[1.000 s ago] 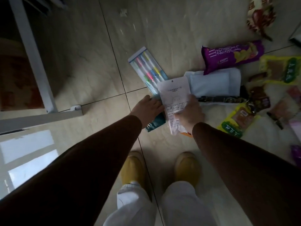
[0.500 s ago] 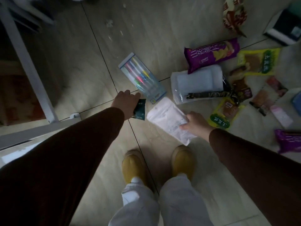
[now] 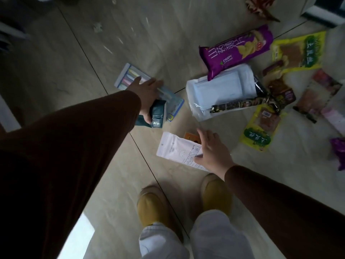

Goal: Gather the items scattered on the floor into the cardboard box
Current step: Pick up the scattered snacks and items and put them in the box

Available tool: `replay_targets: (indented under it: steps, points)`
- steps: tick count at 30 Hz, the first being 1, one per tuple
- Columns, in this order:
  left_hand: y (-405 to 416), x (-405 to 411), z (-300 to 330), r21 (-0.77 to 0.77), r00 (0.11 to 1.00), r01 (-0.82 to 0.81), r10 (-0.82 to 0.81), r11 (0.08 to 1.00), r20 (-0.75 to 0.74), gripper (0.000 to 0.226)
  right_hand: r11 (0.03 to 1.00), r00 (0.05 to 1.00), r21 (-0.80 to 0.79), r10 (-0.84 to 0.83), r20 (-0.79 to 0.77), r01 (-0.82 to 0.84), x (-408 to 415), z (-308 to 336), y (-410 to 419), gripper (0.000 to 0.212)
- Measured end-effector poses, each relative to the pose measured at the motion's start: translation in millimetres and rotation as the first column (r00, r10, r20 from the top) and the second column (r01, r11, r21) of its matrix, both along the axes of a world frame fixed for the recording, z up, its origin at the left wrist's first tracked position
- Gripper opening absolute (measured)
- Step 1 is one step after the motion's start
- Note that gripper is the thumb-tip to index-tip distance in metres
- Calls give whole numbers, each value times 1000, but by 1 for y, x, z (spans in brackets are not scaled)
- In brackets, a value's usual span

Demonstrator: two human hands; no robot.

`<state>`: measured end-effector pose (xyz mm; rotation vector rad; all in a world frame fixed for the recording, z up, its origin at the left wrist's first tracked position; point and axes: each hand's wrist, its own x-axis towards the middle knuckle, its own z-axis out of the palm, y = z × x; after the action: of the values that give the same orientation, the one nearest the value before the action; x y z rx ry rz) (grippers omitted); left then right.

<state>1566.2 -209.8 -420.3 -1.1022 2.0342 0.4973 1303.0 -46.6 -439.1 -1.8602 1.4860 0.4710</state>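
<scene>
Gathering barely begun: left hand [image 3: 147, 94] grips a teal packet [image 3: 157, 114], fingers reaching over toothbrush pack [image 3: 128, 75]; right hand [image 3: 212, 152] pinches white pouch [image 3: 177, 148]. Snack packets [image 3: 237, 49] litter floor [image 3: 168, 34]; box unseen.

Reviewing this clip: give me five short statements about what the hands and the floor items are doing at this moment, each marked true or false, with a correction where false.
1. The left hand holds a dark teal packet. True.
2. The left hand's fingers reach over the toothbrush pack. True.
3. The right hand holds the purple snack bag. False: that bag lies on the floor, partly on the clear plastic bag; the right hand is at the white pouch.
4. The cardboard box stands between the shoes. False: no box shows in this view.
5. A patterned strap lies across the clear plastic bag. True.
</scene>
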Motion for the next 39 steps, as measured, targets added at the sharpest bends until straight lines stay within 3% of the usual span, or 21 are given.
replay_targets:
  steps: [2,5,8,12,21,24,28,34,39]
  points:
    - [3,2,-1,-82,1000,13,-13,997,-2,116,999,999,23,36,-24,-35,1,-1,-3,100]
    - [10,8,-4,-138,998,-65,61,988,-36,130,998,999,64,11,-53,-8,3,-2,-11,92]
    - [18,13,-7,-83,956,-286,278,955,-97,138,996,997,86,-10,-75,17,4,-1,-18,76]
    - [33,12,-11,43,841,-523,524,851,-132,126,999,997,42,-24,-71,27,7,2,-11,68]
    - [54,8,-18,53,747,-631,625,774,-224,133,997,998,-82,1,-63,-6,5,4,14,51]
    - [55,11,-16,39,738,-635,621,772,-265,130,992,994,-98,-90,-54,84,-7,3,11,40]
    - [63,7,-11,9,735,-635,608,773,-299,122,937,941,-84,-338,10,338,-21,4,2,47]
    - [86,-17,14,15,705,-663,631,749,-325,85,840,840,-32,-541,37,542,-28,23,0,45]
    - [101,-34,66,58,490,-837,793,544,-362,77,737,736,-13,-673,75,676,-42,71,3,41]
